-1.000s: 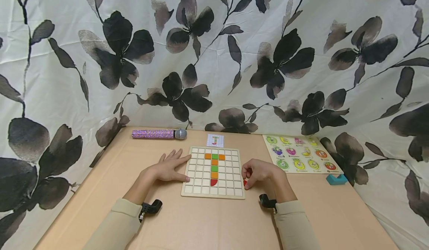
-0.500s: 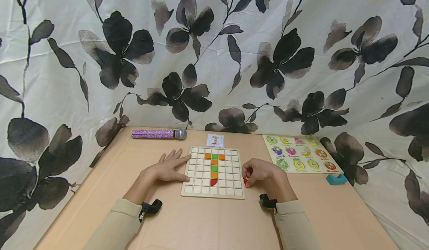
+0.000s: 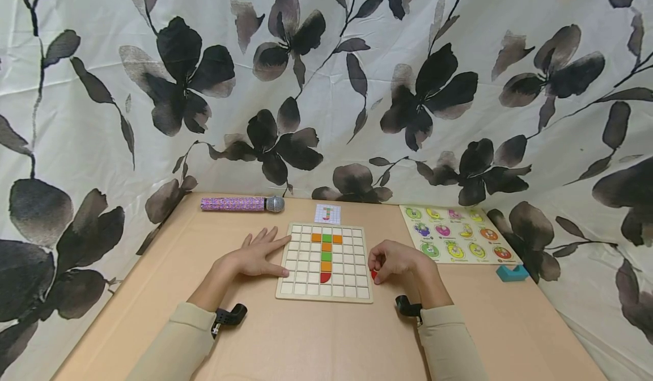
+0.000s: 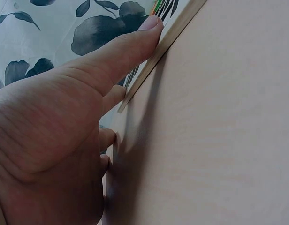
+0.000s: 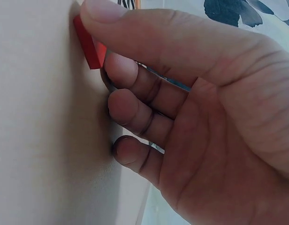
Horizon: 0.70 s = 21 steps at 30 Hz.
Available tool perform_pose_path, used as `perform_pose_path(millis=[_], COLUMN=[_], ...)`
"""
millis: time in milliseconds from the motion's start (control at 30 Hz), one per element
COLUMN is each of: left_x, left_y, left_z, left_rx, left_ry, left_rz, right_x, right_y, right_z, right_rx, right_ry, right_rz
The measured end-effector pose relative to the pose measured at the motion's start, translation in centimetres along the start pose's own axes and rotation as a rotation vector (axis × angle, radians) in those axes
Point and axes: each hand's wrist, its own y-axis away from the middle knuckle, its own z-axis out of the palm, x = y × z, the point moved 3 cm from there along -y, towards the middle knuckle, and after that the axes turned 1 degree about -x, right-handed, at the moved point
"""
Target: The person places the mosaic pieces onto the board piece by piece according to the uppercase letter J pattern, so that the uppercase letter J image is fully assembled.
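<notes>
A wooden grid board (image 3: 301,286) lies in the middle of the table in the head view. Orange and green square tiles (image 3: 326,247) form a T shape on it, with a red rounded tile (image 3: 325,278) at the bottom of the column. My left hand (image 3: 251,258) is spread at the board's left side, thumb and index finger touching its edge. Beside the right edge, my right hand (image 3: 400,261) has its fingers curled and pinches a red block (image 5: 88,47) low at the table surface. The thumb hides part of that block.
Behind the board lies a small pattern card (image 3: 327,214). A glittery purple microphone (image 3: 240,204) rests at the back left. On the right are a fruit picture sheet (image 3: 459,235) and a blue block (image 3: 512,274). A floral curtain (image 3: 352,109) hangs behind the table (image 3: 326,341).
</notes>
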Motion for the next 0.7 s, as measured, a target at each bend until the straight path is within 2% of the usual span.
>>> perform_pose_path(millis=[700], left_x=[0.30], left_y=[0.30], left_z=[-0.01], left_rx=[-0.001], left_ry=[-0.006], left_rz=[0.000], right_x=[-0.15], right_y=[-0.10], right_z=[-0.10], right_rx=[0.000], right_ry=[-0.028], right_rz=[-0.036])
